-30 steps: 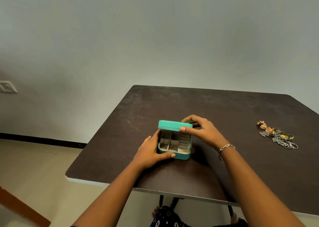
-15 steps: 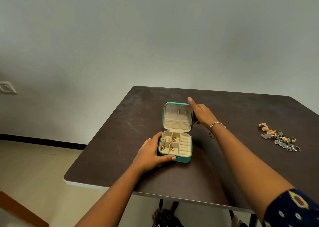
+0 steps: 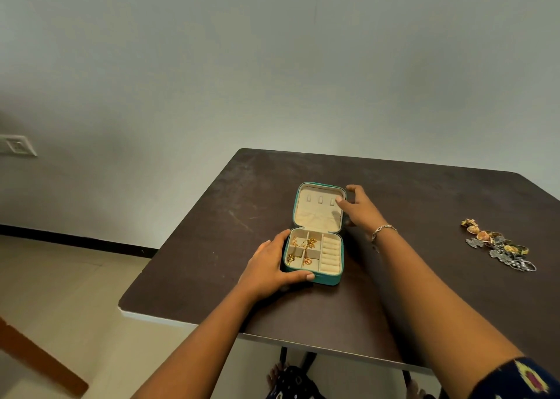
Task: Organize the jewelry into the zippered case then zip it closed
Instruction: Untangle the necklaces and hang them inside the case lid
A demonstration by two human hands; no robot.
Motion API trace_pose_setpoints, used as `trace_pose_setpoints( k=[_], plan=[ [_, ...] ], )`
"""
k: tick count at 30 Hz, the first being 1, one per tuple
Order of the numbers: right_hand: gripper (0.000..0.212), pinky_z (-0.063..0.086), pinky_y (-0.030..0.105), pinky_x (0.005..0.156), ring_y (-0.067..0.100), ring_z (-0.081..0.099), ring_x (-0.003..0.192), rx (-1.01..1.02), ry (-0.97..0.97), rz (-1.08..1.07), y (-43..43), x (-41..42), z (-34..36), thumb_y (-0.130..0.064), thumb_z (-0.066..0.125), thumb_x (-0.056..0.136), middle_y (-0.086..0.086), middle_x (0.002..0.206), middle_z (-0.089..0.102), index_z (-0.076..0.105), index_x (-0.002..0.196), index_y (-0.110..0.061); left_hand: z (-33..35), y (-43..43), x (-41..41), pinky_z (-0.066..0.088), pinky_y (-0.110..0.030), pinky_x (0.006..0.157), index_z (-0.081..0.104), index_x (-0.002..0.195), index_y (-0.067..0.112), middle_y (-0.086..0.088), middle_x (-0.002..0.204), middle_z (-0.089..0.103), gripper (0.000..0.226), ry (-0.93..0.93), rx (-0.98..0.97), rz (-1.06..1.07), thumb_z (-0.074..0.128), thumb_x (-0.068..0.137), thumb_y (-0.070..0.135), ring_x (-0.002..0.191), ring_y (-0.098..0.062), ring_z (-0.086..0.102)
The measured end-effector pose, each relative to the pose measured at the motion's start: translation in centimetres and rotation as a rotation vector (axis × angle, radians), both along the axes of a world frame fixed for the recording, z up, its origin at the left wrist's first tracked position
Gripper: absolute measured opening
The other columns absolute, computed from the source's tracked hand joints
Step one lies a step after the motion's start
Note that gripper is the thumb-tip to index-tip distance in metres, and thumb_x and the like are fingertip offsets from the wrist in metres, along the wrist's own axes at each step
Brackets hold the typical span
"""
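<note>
A small teal zippered case [image 3: 325,279] lies open on the dark table [image 3: 378,307], cream-lined inside. Gold chains and a ring [image 3: 301,248] sit in its left compartments; the ring rolls on the right side hold nothing. My left hand [image 3: 269,265] grips the base at its left side, thumb along the front wall. My right hand [image 3: 357,207] pinches the right edge of the lid [image 3: 318,207], which lies folded back. A heap of loose gold and silver jewelry [image 3: 500,247] lies on the table far to the right, apart from both hands.
The table's near edge [image 3: 272,336] and left corner are close to the case. Tiled floor lies to the left, with a brown wooden piece [image 3: 39,365] at the lower left. A wall socket [image 3: 16,145] is on the left wall.
My right hand has swung the lid from nearly closed to fully folded back, exposing the compartments. My left hand has stayed on the base.
</note>
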State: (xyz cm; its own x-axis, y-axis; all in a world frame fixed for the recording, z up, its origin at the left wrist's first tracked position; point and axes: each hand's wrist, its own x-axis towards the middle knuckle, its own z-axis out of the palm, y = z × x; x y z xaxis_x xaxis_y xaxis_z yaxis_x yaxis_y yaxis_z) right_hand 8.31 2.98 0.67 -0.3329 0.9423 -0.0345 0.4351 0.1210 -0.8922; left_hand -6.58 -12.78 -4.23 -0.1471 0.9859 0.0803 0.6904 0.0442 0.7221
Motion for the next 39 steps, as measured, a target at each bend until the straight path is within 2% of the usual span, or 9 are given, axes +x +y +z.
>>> trace_pose_setpoints(
  k=[2,6,8,12,16,21,31,36,39],
  plan=[
    [0.046,0.045,0.036,0.093,0.022,0.050,0.115,0.157,-0.059,-0.023,-1.5,0.6,0.7,-0.018,0.056,0.089,0.007,0.125,0.051,0.037,0.131,-0.017,0.0,0.0,0.0,0.032,-0.032,0.105,0.020,0.142,0.028,0.009,0.142,0.040,0.093,-0.001,0.001,0.000,0.072,0.069,0.050,0.130,-0.011,0.034],
    [0.013,0.045,0.028,0.083,0.013,0.050,0.097,0.460,-0.211,0.052,-5.5,1.1,1.4,-0.012,0.064,0.082,0.003,0.104,0.055,0.063,0.094,-0.017,0.1,0.0,0.0,0.032,-0.030,0.103,0.020,0.143,0.026,0.006,0.141,0.040,0.090,-0.039,0.005,-0.004,0.071,0.072,0.047,0.129,-0.012,0.035],
    [0.008,0.039,0.025,0.081,0.012,0.044,0.097,0.531,-0.342,0.125,-7.0,0.9,1.1,-0.014,0.067,0.080,-0.002,0.097,0.049,0.068,0.086,-0.019,0.1,0.1,0.0,0.034,-0.031,0.103,0.021,0.143,0.025,0.004,0.140,0.041,0.077,-0.083,0.005,0.010,0.059,0.081,0.049,0.128,-0.013,0.037],
    [0.012,0.038,0.028,0.082,0.017,0.044,0.103,0.572,-0.575,0.301,-8.8,-0.2,0.6,-0.022,0.065,0.081,-0.001,0.097,0.047,0.071,0.091,-0.023,-0.2,0.3,-0.1,0.036,-0.037,0.105,0.021,0.145,0.022,-0.001,0.144,0.040,0.054,-0.065,0.014,0.050,0.035,0.096,0.041,0.129,-0.015,0.038],
    [0.020,0.038,0.032,0.084,0.022,0.044,0.106,0.658,-0.770,0.330,-9.5,-1.1,-0.1,-0.030,0.058,0.086,0.004,0.108,0.052,0.069,0.102,-0.026,-0.3,0.3,-0.1,0.034,-0.034,0.105,0.021,0.144,0.019,-0.001,0.144,0.040,0.051,-0.031,0.028,0.049,0.038,0.098,0.032,0.130,-0.016,0.037],
    [0.025,0.037,0.034,0.082,0.024,0.046,0.105,0.691,-0.885,0.335,-9.5,-1.6,-0.5,-0.032,0.054,0.087,0.006,0.110,0.055,0.067,0.107,-0.021,-0.4,0.4,-0.1,0.033,-0.033,0.105,0.021,0.145,0.018,-0.002,0.145,0.040,0.052,-0.003,0.028,0.052,0.039,0.097,0.029,0.130,-0.017,0.038],
    [0.025,0.036,0.033,0.078,0.025,0.051,0.100,0.753,-0.903,0.348,-9.4,-1.7,-0.6,-0.025,0.046,0.090,0.007,0.106,0.060,0.065,0.102,-0.015,-0.4,0.4,0.0,0.034,-0.036,0.107,0.022,0.144,0.018,-0.001,0.146,0.039,0.052,-0.030,0.036,0.060,0.041,0.097,0.028,0.131,-0.017,0.038],
    [0.018,0.043,0.035,0.083,0.023,0.057,0.099,0.554,-0.676,0.289,-8.4,-0.7,1.2,-0.022,0.050,0.090,0.003,0.104,0.065,0.065,0.099,-0.016,0.1,0.3,0.0,0.031,-0.028,0.107,0.027,0.142,0.016,0.000,0.145,0.039,0.051,-0.299,0.072,0.119,0.046,0.095,0.023,0.133,-0.013,0.037],
    [0.013,0.042,0.028,0.073,0.018,0.059,0.091,0.509,-0.532,0.248,-8.0,-0.4,2.8,-0.016,0.052,0.090,0.001,0.097,0.067,0.064,0.092,-0.015,1.1,0.4,0.0,0.033,-0.026,0.105,0.038,0.137,0.014,-0.002,0.141,0.044,0.043,-0.374,0.168,0.178,0.047,0.095,0.014,0.130,-0.013,0.040]
  ],
)
